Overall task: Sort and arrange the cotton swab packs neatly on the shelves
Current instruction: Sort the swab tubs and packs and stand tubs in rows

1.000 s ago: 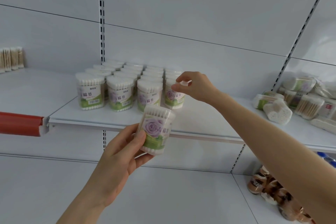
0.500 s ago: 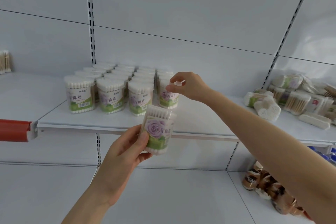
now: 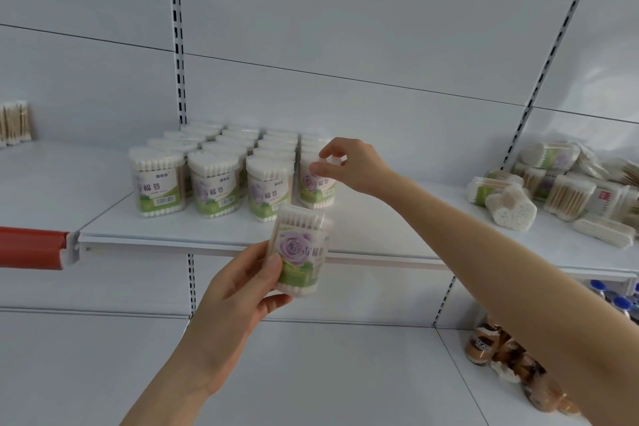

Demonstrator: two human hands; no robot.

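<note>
Several clear cotton swab packs with green and purple rose labels stand in neat rows (image 3: 221, 166) on the white middle shelf (image 3: 207, 228). My right hand (image 3: 349, 164) pinches the top of the front right pack (image 3: 316, 188), which stands on the shelf at the end of the front row. In front of the shelf edge my left hand (image 3: 238, 290) holds another rose-label pack (image 3: 299, 258) upright, thumb across its front.
A loose heap of mixed swab packs (image 3: 560, 183) lies on the same shelf at the right. A red strip (image 3: 31, 251) caps the left shelf's edge. Wooden-stick packs (image 3: 14, 121) stand far left. Brown packets (image 3: 511, 367) and blue-capped bottles (image 3: 619, 301) fill the lower right shelf.
My right hand stays pinched on the top of the front right pack, which now stands closer in line with the front row. My left hand keeps its pack in about the same place.
</note>
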